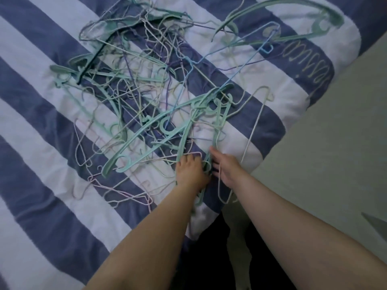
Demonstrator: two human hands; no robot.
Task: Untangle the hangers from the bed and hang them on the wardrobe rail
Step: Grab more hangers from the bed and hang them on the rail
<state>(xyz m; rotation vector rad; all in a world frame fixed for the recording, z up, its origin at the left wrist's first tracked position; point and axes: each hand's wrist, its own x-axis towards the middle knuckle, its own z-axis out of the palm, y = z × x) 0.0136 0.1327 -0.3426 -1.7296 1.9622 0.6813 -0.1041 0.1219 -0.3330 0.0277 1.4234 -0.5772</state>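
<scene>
A quilt [41,114] with broad blue and white stripes covers the bed and shows many wrinkles. Near its far right corner, pale cursive lettering [307,59] is sewn on a blue stripe. To the right lies a plain grey-green floor [335,143].

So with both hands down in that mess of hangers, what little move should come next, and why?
Probably a gentle lift of one teal hanger at the near edge. Both the left hand and right hand are already on that edge of the pile, and thin wire hangers cross it, so a slow pull shows what snags.
</scene>
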